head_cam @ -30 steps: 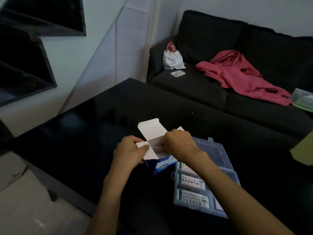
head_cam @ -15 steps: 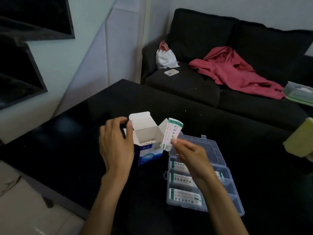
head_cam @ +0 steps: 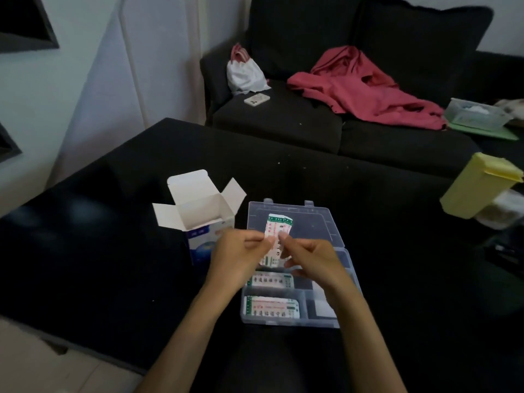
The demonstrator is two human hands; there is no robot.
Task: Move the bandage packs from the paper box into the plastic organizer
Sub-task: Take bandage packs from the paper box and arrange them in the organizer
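A white-and-blue paper box [head_cam: 202, 215] stands on the black table with its flaps open. Right of it lies the clear plastic organizer [head_cam: 297, 219], lid folded back. Two white-and-green bandage packs [head_cam: 272, 306] lie in its left compartments. Above the organizer, my left hand [head_cam: 238, 258] and my right hand [head_cam: 307, 256] both pinch an upright bandage pack [head_cam: 278, 231] between thumb and fingers. It looks like more than one strip held together.
The black table [head_cam: 113, 251] meets a dark sofa [head_cam: 312, 123] behind, with a red garment [head_cam: 365, 89], a white bag [head_cam: 245, 72] and a phone [head_cam: 256, 99] on it. A yellow container [head_cam: 479, 188] stands at the table's right; another clear box [head_cam: 476, 113] is beyond.
My right hand drew a bandage pack out of the paper box and carried it over the organizer. My left hand let go of the box and joined it on the pack.
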